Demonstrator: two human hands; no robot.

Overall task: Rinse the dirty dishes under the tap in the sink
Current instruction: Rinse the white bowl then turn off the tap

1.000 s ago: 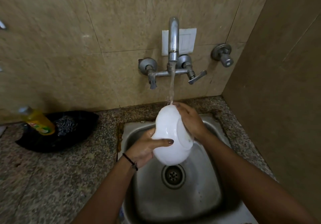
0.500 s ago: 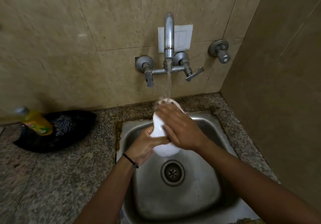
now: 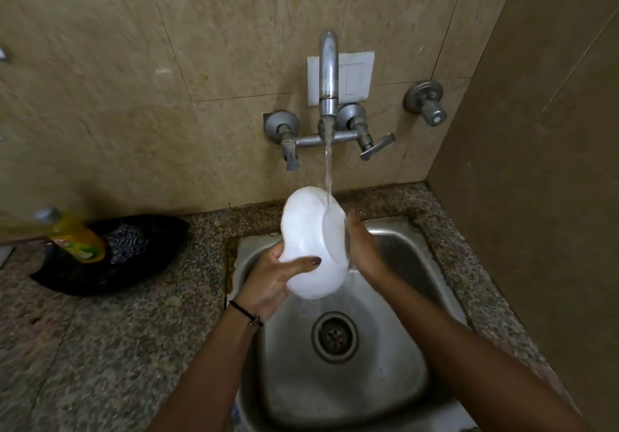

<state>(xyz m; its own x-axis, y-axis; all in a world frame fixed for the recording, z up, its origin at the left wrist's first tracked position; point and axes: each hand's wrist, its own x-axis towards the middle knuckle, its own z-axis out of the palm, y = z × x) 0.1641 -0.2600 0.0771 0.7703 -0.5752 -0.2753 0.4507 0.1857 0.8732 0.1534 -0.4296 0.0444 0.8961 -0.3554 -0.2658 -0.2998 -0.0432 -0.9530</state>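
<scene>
Right hand [image 3: 360, 247] has slid behind the bowl [image 3: 310, 247], fingers hidden, grip unclear; left hand [image 3: 274, 280] clasps it at 7 o'clock.

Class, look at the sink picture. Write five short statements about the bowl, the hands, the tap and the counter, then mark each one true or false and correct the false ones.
1. Water runs from the tap onto the white bowl. True.
2. The bowl rests flat on the bottom of the sink. False: it is held tilted on its side above the drain.
3. The left hand has a grip on the bowl's outer wall. True.
4. The right hand is turning a tap lever. False: it is at the bowl's open side.
5. A yellow bottle stands inside the sink. False: it is on the counter, to the left.
</scene>
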